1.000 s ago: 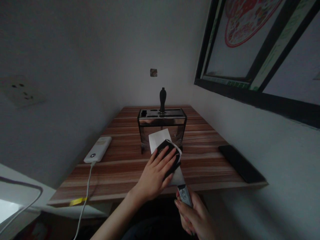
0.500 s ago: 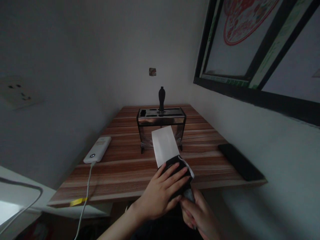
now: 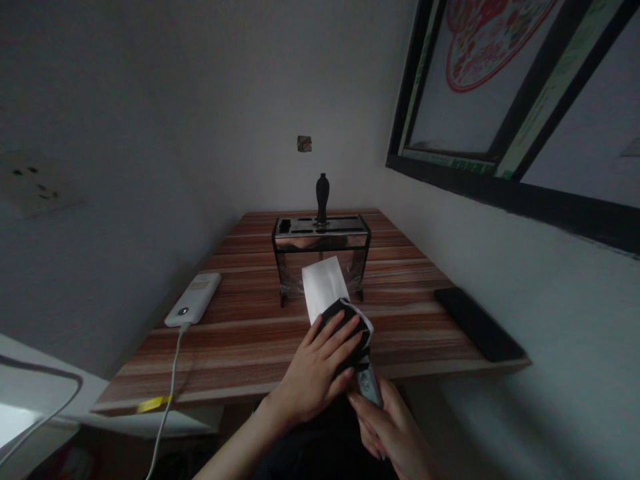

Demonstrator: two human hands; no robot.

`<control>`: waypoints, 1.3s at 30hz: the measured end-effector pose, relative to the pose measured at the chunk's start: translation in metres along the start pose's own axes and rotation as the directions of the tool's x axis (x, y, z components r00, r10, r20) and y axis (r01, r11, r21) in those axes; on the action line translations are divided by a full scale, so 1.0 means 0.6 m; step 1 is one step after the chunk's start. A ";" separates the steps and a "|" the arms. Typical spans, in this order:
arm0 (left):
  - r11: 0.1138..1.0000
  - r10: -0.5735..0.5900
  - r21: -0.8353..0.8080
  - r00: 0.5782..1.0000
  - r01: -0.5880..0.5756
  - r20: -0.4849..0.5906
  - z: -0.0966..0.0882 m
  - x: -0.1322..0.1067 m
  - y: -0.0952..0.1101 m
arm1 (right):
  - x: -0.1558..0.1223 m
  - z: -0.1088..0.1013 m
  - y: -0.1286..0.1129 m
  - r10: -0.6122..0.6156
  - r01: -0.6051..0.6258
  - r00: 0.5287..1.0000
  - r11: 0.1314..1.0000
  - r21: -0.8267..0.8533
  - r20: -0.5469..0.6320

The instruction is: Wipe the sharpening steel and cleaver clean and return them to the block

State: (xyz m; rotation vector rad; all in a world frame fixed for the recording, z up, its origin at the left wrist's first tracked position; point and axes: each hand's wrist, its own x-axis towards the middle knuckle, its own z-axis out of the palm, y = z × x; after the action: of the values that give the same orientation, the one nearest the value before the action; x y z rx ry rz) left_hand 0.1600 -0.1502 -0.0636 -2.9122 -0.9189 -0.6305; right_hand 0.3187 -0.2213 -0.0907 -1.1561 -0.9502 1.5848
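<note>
A kitchen cleaver points away from me over the front of the table, its wide pale blade [image 3: 326, 285] in front of the knife holder. My right hand [image 3: 393, 420] grips the grey handle [image 3: 369, 387] near the table's front edge. A black cloth with a white edge [image 3: 357, 320] lies folded over the lower blade. Pressing the cloth against the blade is my left hand [image 3: 323, 367], fingers laid across it and thumb underneath. The cloth and hand hide the blade's lower part.
A knife holder [image 3: 323, 241] with a black-handled tool [image 3: 323, 199] upright in it stands mid-table. On the left lies a white power bank [image 3: 195, 299] with a cable [image 3: 173, 380]; on the right, a black phone [image 3: 479, 324]. Walls flank the wooden table [image 3: 240, 347].
My left hand and the cloth have slid up the blade, away from the handle. More of the handle shows, and less of the blade sticks out past the cloth.
</note>
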 end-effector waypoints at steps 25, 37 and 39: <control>0.971 -0.232 0.003 0.944 0.239 -0.236 -0.065 0.056 -0.130 | -0.003 -0.001 0.022 -0.012 0.008 0.975 1.000 0.016 0.221; 0.964 -0.217 0.092 0.937 0.251 -0.275 -0.061 0.051 -0.112 | -0.007 -0.011 0.014 -0.010 0.007 0.974 1.000 0.014 0.224; 0.963 -0.205 0.116 0.942 0.242 -0.264 -0.058 0.048 -0.104 | -0.007 -0.009 0.013 -0.013 0.009 0.975 1.000 0.016 0.222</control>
State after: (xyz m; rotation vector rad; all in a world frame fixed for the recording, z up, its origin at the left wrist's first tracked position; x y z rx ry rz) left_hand 0.1339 -0.0879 -0.0268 -2.5447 -1.2134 -0.8782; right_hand 0.3229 -0.2271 -0.0982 -0.9754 -1.0851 1.7351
